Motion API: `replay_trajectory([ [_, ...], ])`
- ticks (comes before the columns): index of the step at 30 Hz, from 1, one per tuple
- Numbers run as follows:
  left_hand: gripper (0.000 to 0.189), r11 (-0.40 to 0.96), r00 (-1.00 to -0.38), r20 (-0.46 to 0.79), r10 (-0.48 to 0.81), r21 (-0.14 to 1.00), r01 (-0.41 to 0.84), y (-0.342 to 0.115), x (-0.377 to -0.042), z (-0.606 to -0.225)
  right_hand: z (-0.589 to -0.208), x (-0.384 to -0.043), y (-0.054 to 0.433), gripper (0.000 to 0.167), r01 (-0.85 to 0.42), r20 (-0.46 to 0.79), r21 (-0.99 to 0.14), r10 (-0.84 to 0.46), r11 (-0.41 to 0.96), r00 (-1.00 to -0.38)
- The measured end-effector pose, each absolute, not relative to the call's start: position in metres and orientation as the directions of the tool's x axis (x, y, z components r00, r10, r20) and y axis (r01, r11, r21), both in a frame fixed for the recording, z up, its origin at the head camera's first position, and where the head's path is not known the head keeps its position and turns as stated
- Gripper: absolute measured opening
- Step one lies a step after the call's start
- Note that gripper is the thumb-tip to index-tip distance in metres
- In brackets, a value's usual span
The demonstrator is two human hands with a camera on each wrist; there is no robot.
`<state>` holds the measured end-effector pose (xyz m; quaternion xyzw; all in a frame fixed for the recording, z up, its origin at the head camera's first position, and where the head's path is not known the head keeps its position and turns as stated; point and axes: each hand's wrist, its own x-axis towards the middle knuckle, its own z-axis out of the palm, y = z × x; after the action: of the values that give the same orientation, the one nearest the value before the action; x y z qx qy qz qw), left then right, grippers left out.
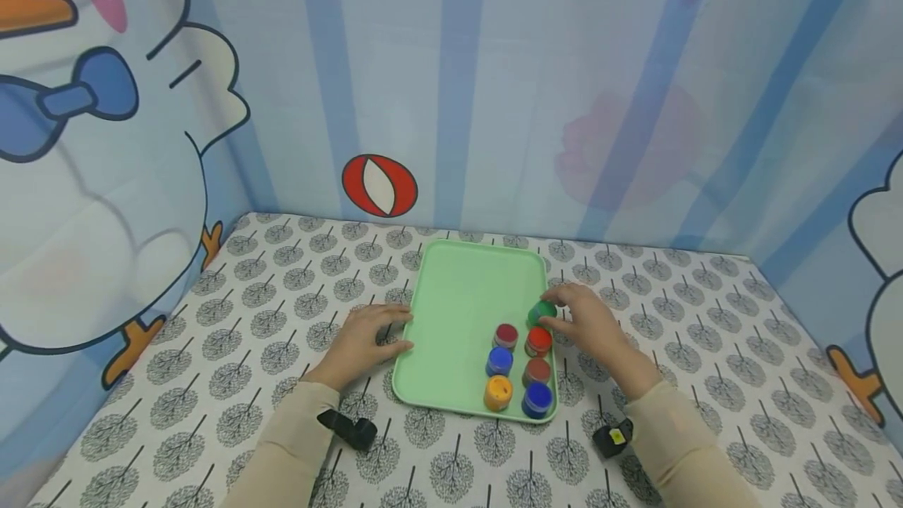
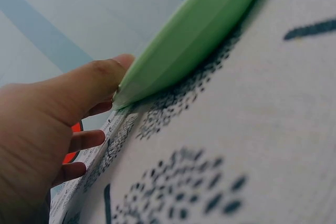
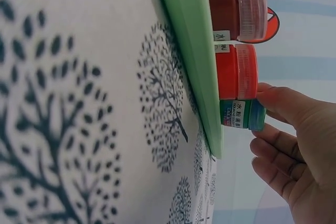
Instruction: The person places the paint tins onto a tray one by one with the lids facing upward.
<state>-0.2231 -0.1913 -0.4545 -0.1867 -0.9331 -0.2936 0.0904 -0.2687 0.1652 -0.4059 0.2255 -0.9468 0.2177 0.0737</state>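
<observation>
A light green tray [image 1: 451,320] lies on the table with several small paint jars along its right side. My right hand [image 1: 589,324] pinches a green paint jar [image 1: 542,313] between thumb and fingers at the tray's right edge. In the right wrist view, that green jar [image 3: 242,115] shows a printed label and stands beside a red paint jar [image 3: 233,72]. My left hand [image 1: 363,342] rests at the tray's left edge. The left wrist view shows its thumb [image 2: 100,80] touching the tray's rim, with the other fingers loosely extended.
On the tray are also a dark red jar [image 1: 505,336], a blue jar [image 1: 500,361], an orange jar [image 1: 498,393], a brown jar [image 1: 537,371] and a dark blue jar [image 1: 538,400]. A tree-patterned cloth [image 1: 282,312] covers the table. Printed curtains [image 1: 395,85] hang behind and beside it.
</observation>
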Motion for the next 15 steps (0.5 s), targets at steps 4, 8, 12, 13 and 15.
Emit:
replay_trajectory([
  [4, 0.048, 0.762, -0.912, 0.28, 0.3, 0.504, 0.406, -0.191, -0.2236, -0.4545, -0.4066, -0.2687, 0.163, 0.037, -0.459, 0.227, -0.371, -0.4, 0.808, -0.888],
  [8, 0.048, 0.765, -0.914, 0.273, 0.301, 0.503, 0.402, -0.1909, -0.2231, -0.4546, -0.4084, -0.2694, 0.1618, 0.036, -0.47, 0.228, -0.354, -0.413, 0.809, -0.882],
  [12, 0.048, 0.766, -0.915, 0.27, 0.299, 0.504, 0.399, -0.1908, -0.223, -0.4549, -0.4099, -0.2709, 0.1612, 0.035, -0.465, 0.212, -0.353, -0.415, 0.812, -0.885],
  [13, 0.048, 0.767, -0.915, 0.27, 0.299, 0.503, 0.399, -0.1908, -0.223, -0.455, -0.41, -0.2712, 0.1611, 0.035, -0.462, 0.208, -0.356, -0.413, 0.813, -0.887],
  [15, 0.048, 0.766, -0.916, 0.27, 0.298, 0.505, 0.398, -0.1908, -0.2232, -0.4549, -0.4098, -0.272, 0.1608, 0.035, -0.46, 0.201, -0.356, -0.414, 0.813, -0.888],
])
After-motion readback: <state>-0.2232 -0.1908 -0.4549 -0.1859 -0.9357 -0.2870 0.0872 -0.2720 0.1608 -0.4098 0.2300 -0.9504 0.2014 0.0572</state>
